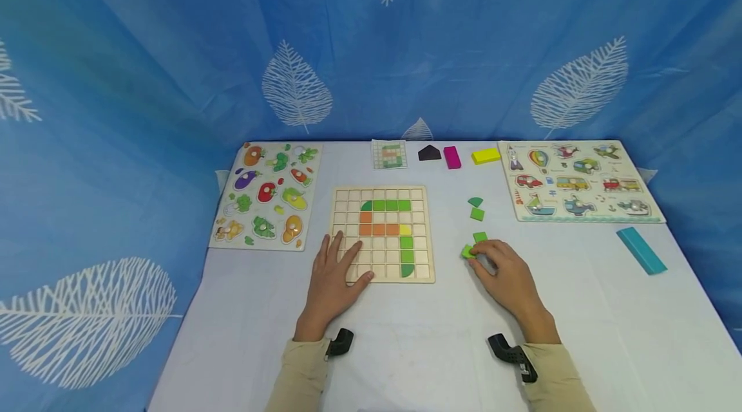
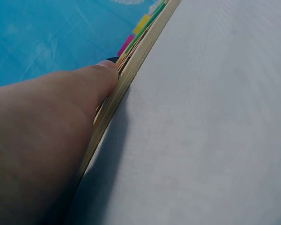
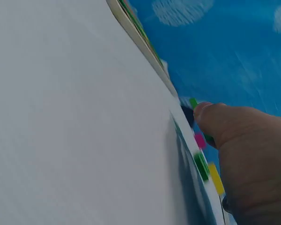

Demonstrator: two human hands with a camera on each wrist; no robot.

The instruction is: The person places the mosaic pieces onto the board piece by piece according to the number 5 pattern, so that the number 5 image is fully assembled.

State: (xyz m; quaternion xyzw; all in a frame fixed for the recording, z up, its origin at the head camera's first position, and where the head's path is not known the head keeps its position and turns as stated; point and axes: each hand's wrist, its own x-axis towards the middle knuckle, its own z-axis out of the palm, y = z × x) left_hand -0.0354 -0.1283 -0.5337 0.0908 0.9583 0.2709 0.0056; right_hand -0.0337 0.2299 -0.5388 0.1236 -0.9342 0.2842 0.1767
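A wooden grid board (image 1: 382, 193) lies flat, with green, orange and yellow tiles forming a bent line in its cells. My left hand (image 1: 334, 277) rests on the board's lower left part with spread, straight fingers; its thumb (image 2: 100, 79) lies at the near edge. To the right of the board, my right hand (image 1: 507, 277) pinches a green square tile (image 1: 467, 252) between thumb and fingers. In the right wrist view the tile (image 3: 193, 103) shows past the thumb tip. Another green square (image 1: 480, 236) lies just beyond the fingertips. Farther back are a green square (image 1: 477, 214) and a darker green quarter-circle tile (image 1: 475, 201).
A pattern card (image 1: 377, 156) lies behind the board, beside black (image 1: 429, 153), magenta (image 1: 452, 158) and yellow (image 1: 485, 156) blocks. A vegetable puzzle (image 1: 232, 241) is at left, a vehicle puzzle (image 1: 585, 217) at right. A teal block (image 1: 641, 251) lies near the right edge.
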